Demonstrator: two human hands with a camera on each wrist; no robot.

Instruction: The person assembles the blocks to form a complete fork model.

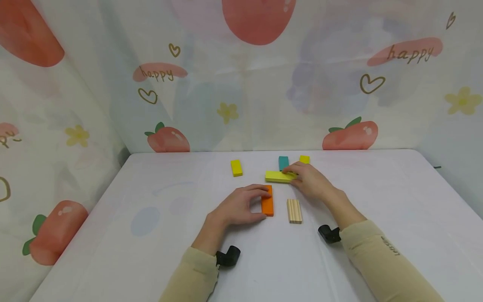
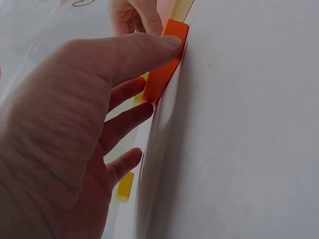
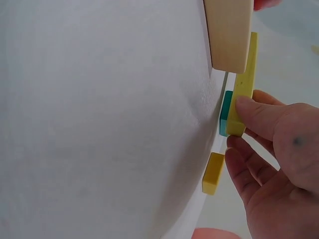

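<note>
An orange block (image 1: 268, 206) lies on the white table, its long side pointing away from me. My left hand (image 1: 238, 205) holds it, thumb at the near end and fingers toward the far end. In the left wrist view the thumb presses on the orange block (image 2: 160, 82). Farther back, a long yellow-green block (image 1: 276, 176) lies crosswise. Its right end is pinched between thumb and fingers of my right hand (image 1: 311, 180). A teal block (image 1: 283, 162) sits just behind it, partly covered in the right wrist view.
Between the forearms lies a pale grooved wooden block (image 1: 294, 211). One yellow block (image 1: 236, 168) is at the back left; another yellow block (image 1: 304, 159) is beyond the right hand. A patterned cloth (image 1: 256, 96) hangs behind the table's far edge.
</note>
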